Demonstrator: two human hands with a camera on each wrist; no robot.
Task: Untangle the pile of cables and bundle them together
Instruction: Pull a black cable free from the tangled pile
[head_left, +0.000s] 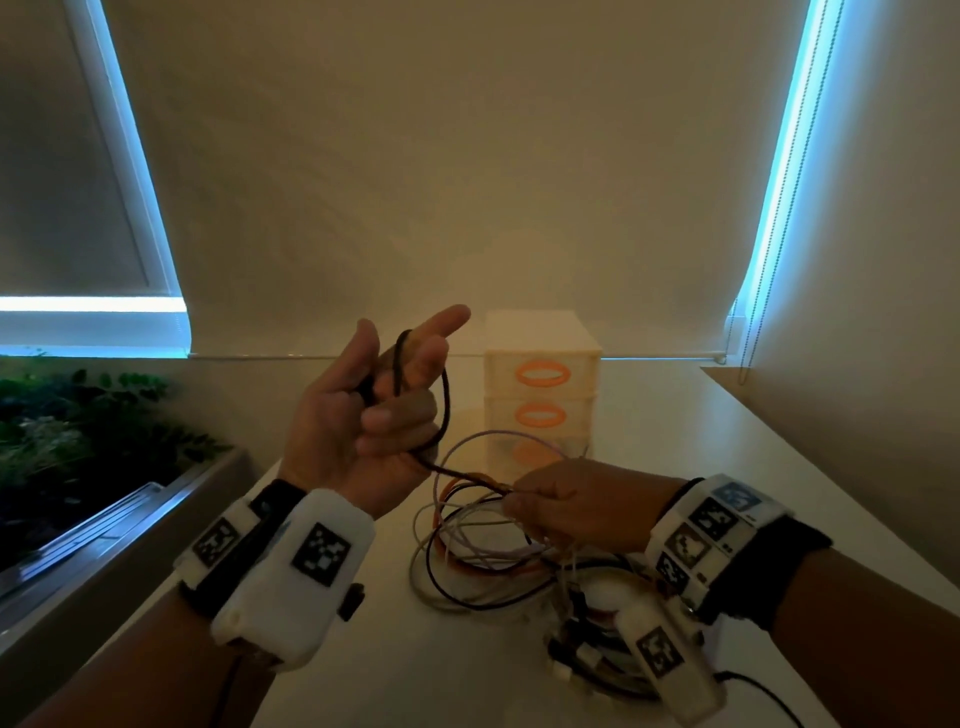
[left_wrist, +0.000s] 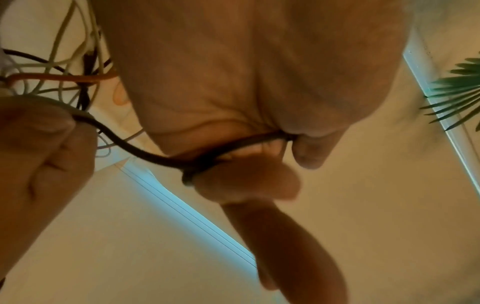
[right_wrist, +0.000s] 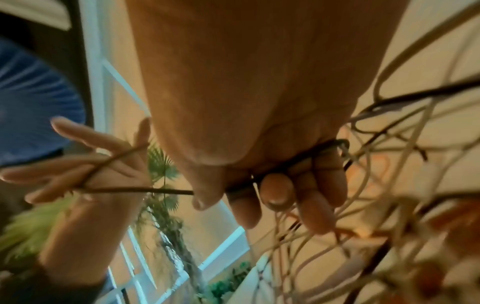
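A dark cable (head_left: 399, 364) is looped round the fingers of my raised left hand (head_left: 363, 415), palm towards me, its lower fingers curled on the cable and its forefinger stretched out. From there the dark cable (left_wrist: 145, 154) runs taut down to my right hand (head_left: 576, 509), which pinches it between thumb and curled fingers (right_wrist: 275, 191) just above the table. Under and beside the right hand lies the tangled pile of cables (head_left: 467, 551): white, lilac, black and orange loops. The left hand (right_wrist: 85, 170) also shows in the right wrist view, with the cable (right_wrist: 145, 190) crossing its fingers.
A small white drawer unit with orange oval handles (head_left: 540, 384) stands behind the pile on the white table (head_left: 363, 675). Plugs and cable ends (head_left: 571, 649) lie by my right wrist. A ledge with plants (head_left: 78, 431) runs along the left; a blind's bead chain (head_left: 748, 332) hangs at the right.
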